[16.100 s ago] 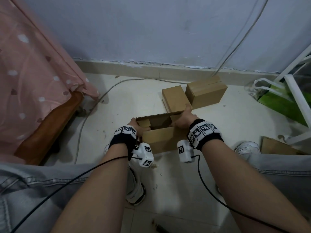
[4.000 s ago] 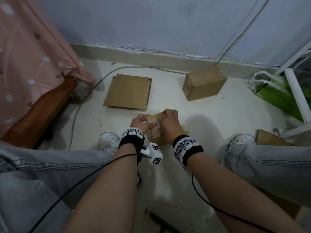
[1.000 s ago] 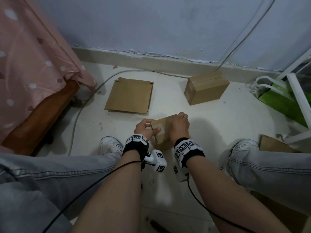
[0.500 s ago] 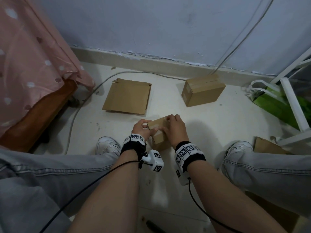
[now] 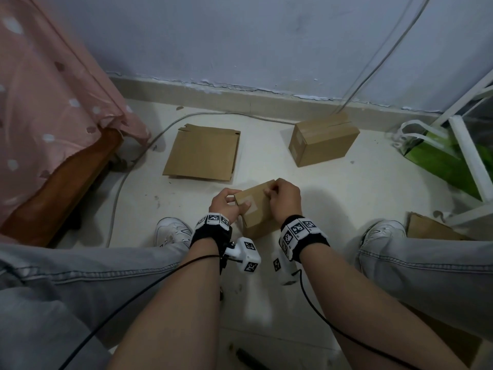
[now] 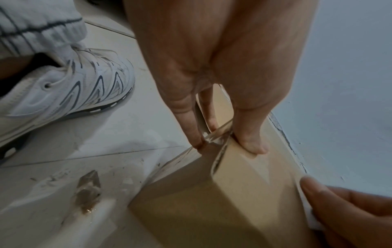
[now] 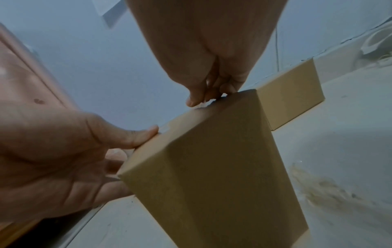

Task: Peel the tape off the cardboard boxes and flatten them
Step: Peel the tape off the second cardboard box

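Observation:
A small brown cardboard box (image 5: 257,212) stands tilted on the floor between my knees. My left hand (image 5: 234,204) grips its left end, thumb (image 6: 252,144) on the top face and fingers (image 6: 191,132) round the side. A strip of clear tape (image 6: 214,135) is stretched between them. My right hand (image 5: 269,192) pinches a whitish tape end at the box's top far edge, as the right wrist view shows for the right hand (image 7: 208,99) above the small box (image 7: 212,167). A flattened box (image 5: 202,153) lies further back on the left. A closed taped box (image 5: 322,140) stands back right.
A bed with a pink spotted sheet (image 5: 53,102) fills the left side. A grey cable (image 5: 120,188) runs over the floor. A green bag (image 5: 440,161) and a white rack (image 5: 469,156) stand at the right, with more cardboard (image 5: 426,228) by my right shoe. Tape scraps (image 6: 89,189) lie on the tiles.
Over the last second the small box has stayed between my hands and turned slightly. My right hand's fingers have shifted to its top far edge. The view has swung a little.

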